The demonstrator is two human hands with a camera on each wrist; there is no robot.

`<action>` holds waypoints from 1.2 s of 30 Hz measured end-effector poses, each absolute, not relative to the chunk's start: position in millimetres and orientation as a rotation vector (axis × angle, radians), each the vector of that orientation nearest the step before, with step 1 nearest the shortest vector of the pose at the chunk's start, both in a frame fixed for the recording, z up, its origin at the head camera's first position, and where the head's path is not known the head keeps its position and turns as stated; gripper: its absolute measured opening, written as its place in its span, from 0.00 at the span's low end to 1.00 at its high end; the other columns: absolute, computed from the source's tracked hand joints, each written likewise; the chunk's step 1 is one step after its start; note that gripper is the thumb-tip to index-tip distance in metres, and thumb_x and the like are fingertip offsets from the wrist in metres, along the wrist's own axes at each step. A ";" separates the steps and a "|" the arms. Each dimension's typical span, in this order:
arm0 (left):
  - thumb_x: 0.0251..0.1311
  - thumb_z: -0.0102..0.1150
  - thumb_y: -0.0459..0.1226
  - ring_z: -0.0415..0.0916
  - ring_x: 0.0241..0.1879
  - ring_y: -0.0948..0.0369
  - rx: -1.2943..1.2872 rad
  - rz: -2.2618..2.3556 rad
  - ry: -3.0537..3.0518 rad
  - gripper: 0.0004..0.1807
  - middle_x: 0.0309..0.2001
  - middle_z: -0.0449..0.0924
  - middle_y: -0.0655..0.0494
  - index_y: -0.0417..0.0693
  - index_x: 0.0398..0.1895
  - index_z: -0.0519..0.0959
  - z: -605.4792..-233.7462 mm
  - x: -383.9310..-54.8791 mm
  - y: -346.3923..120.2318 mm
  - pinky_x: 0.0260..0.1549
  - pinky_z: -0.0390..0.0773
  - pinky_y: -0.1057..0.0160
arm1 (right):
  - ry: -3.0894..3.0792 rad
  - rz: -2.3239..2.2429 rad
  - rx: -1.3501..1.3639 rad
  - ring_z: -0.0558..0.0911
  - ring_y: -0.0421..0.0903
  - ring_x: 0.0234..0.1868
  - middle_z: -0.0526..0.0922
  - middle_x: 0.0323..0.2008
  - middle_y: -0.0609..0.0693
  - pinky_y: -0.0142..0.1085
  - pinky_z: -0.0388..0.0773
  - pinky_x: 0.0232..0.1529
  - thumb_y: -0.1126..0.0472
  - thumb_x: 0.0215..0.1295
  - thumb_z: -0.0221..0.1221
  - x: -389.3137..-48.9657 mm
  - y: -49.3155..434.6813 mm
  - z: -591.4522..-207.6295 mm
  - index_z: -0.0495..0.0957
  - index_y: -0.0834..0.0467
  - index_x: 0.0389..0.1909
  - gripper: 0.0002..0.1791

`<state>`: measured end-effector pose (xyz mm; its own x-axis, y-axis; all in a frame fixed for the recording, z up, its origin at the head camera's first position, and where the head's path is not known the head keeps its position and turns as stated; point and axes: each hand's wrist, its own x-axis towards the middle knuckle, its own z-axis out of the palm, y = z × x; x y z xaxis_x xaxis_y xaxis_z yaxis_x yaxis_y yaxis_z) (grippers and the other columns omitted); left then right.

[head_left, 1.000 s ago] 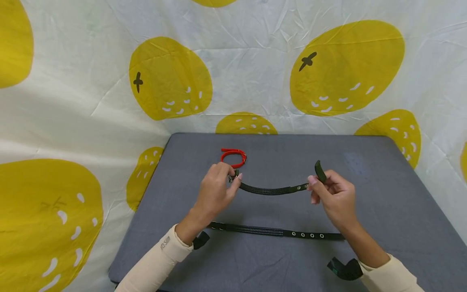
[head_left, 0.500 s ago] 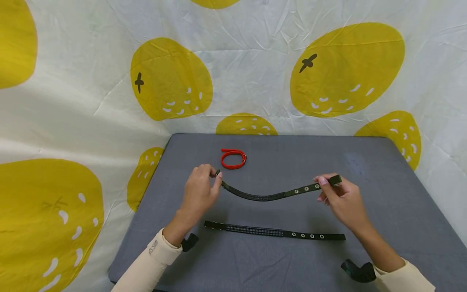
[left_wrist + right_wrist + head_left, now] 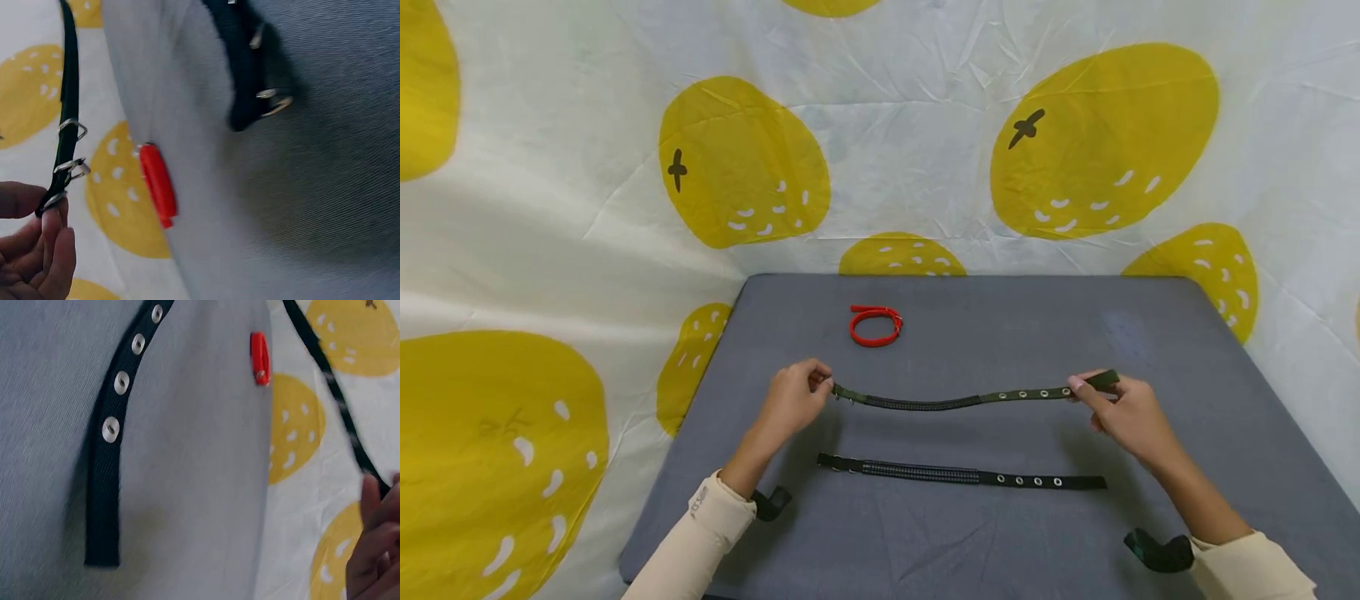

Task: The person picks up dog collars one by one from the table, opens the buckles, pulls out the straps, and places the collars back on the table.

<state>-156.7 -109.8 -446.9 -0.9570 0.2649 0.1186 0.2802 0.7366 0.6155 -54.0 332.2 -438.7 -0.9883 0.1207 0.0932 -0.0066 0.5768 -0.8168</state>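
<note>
A green collar (image 3: 925, 405) with metal eyelets is stretched between both hands above the table, sagging slightly in the middle. My left hand (image 3: 796, 395) pinches its buckle end; metal rings show just past the fingertips in the left wrist view. Toward the other end, beyond the eyelets, my right hand (image 3: 1131, 417) grips the strap between thumb and fingers, its tip sticking out above the hand. Nearer to me a black collar (image 3: 921, 472) lies straight on the table, eyelets to the right. Behind the green one rests a coiled red collar (image 3: 876, 327).
The grey cloth-covered table (image 3: 1000, 550) fills the work area, its far edge against a white hanging cloth (image 3: 910, 167) printed with yellow fruit shapes. Dark wrist mounts (image 3: 1159, 552) hang by both sleeves.
My hands have moved apart, the left one leftward and the right one rightward, and both a little lower. The green collar now hangs longer and flatter between them. The black and red collars stay put.
</note>
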 end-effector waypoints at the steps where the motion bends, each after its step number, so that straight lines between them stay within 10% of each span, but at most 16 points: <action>1: 0.65 0.63 0.34 0.80 0.32 0.59 -0.448 -1.056 -2.938 0.05 0.33 0.85 0.53 0.43 0.40 0.85 -450.7 -158.3 -111.8 0.33 0.80 0.57 | -2.715 1.373 -0.104 0.74 0.45 0.15 0.83 0.27 0.40 0.36 0.69 0.15 0.52 0.72 0.61 -54.5 335.8 -440.2 0.83 0.64 0.44 0.17; 8: 0.63 0.65 0.36 0.80 0.32 0.62 -0.408 -1.172 -3.139 0.04 0.32 0.85 0.57 0.46 0.38 0.87 -472.9 -168.1 -116.5 0.34 0.80 0.59 | -3.039 1.251 -0.150 0.68 0.41 0.15 0.79 0.21 0.51 0.36 0.65 0.17 0.49 0.73 0.58 -54.0 356.7 -454.9 0.84 0.63 0.42 0.19; 27: 0.55 0.71 0.33 0.76 0.27 0.65 -0.453 -1.164 -3.246 0.03 0.28 0.87 0.56 0.41 0.30 0.88 -523.0 -188.3 -125.0 0.29 0.77 0.65 | -3.252 0.910 -0.251 0.69 0.43 0.22 0.75 0.18 0.44 0.35 0.64 0.22 0.44 0.68 0.62 -49.7 379.2 -502.9 0.77 0.56 0.18 0.24; 36: 0.59 0.71 0.37 0.81 0.32 0.61 -0.272 -1.019 -3.310 0.02 0.33 0.88 0.56 0.50 0.31 0.90 -521.2 -195.2 -127.0 0.33 0.80 0.62 | -3.290 0.889 -0.203 0.72 0.43 0.24 0.80 0.20 0.45 0.37 0.68 0.25 0.51 0.72 0.59 -64.5 380.9 -508.2 0.82 0.60 0.23 0.20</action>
